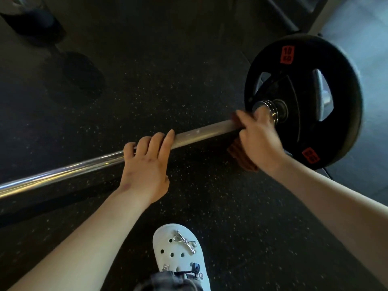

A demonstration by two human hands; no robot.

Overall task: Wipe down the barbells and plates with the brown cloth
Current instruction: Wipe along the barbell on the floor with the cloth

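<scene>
Barbell shaft (84, 166) lies low over the black speckled rubber floor (168, 85). It runs from the frame edge at 8 o'clock up toward 3 o'clock. The shaft is chrome and shiny at the left, duller grey toward the middle.

Black weight plate (304, 101) sits on the shaft's end at 2 to 3 o'clock, standing on edge. It has cut-out grip holes. A red "10 KG" label (287, 55) is at the plate's 11 o'clock and a second red label (310, 157) at its 5 o'clock, text blurred. Ribbed metal collar (270, 110) sits at the plate's hub.

Left hand (147, 164) is at frame centre. Its fingers curl over the top of the shaft, close together, and the thumb hangs on the near side.

Right hand (258, 135) is at 3 o'clock, just beside the collar and the inner face of the plate. It is closed around the shaft with the brown cloth (241, 156) under the palm. One cloth edge shows at the fingertips on top. The rest hangs in folds below the hand, clear of the floor.

White clog (180, 253) with a silver bow charm is on the floor at 6 o'clock, near side of the shaft. Dark, blurred object (31, 19) at 10 to 11 o'clock, cannot identify.
</scene>
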